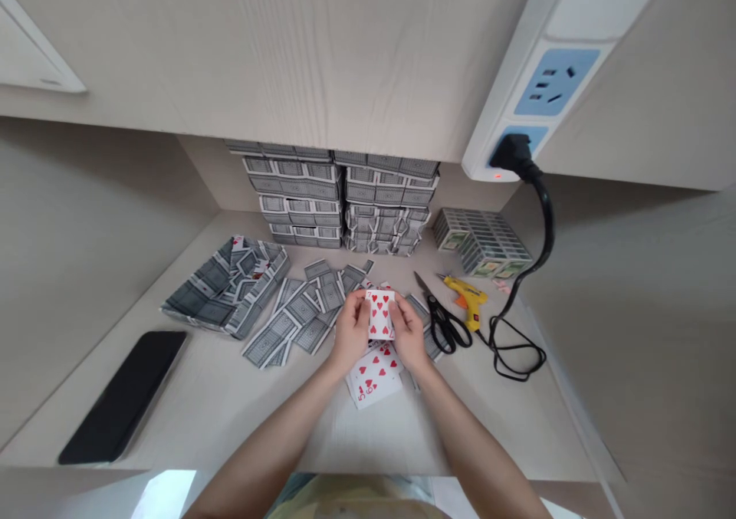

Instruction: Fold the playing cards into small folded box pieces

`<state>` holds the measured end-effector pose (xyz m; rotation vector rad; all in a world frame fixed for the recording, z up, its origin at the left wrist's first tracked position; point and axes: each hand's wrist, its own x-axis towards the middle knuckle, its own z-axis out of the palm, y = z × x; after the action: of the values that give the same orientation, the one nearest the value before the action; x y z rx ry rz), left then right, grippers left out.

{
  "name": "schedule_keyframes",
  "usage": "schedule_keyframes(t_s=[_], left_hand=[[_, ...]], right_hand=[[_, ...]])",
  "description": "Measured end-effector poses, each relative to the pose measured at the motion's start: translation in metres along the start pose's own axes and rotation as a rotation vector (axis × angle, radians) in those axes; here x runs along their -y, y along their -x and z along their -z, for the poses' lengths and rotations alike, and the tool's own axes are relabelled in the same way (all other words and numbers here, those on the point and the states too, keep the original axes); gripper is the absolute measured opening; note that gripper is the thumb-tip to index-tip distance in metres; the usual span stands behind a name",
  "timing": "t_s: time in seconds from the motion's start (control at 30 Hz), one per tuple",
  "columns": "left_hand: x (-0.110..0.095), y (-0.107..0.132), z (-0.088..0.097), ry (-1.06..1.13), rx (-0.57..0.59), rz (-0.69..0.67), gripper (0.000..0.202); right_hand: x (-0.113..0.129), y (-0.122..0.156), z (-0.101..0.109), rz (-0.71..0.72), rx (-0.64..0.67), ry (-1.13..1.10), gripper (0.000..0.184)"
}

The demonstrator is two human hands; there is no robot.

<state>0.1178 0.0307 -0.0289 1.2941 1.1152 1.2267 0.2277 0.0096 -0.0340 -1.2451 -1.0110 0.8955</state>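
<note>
My left hand (pixel 350 331) and my right hand (pixel 409 333) together hold a playing card (pixel 380 313), a seven of hearts, face up just above the desk, fingers pinched on its two side edges. Under my hands lies a small face-up pile of heart cards (pixel 375 377), a five and a six showing. Flattened grey card boxes (pixel 296 316) lie spread to the left of my hands.
Stacked grey card packs (pixel 336 197) line the back wall. A heap of folded cartons (pixel 230 285) lies left, a black phone (pixel 123 395) front left. Black scissors (pixel 441 321), a yellow glue gun (pixel 468 297) with its cord (pixel 517 350), and more packs (pixel 483 241) sit right.
</note>
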Motion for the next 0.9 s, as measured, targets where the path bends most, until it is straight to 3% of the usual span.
schedule_keyframes(t_s=[0.17, 0.47, 0.7, 0.9], left_hand=[[0.0013, 0.0019, -0.0006, -0.045, -0.061, -0.017, 0.031], [0.0033, 0.0000, -0.0003, 0.011, -0.050, -0.009, 0.028], [-0.0023, 0.0016, 0.0022, 0.000, 0.012, -0.005, 0.038], [0.0024, 0.0010, 0.0015, 0.023, -0.016, -0.008, 0.035]], right_hand=[[-0.0004, -0.0008, -0.0005, 0.010, 0.014, -0.013, 0.036], [-0.0012, -0.0005, -0.0013, 0.004, 0.010, -0.017, 0.031], [-0.0030, -0.0001, -0.0021, -0.035, 0.035, -0.050, 0.031], [-0.0004, 0.0006, -0.0024, -0.041, 0.030, -0.062, 0.031]])
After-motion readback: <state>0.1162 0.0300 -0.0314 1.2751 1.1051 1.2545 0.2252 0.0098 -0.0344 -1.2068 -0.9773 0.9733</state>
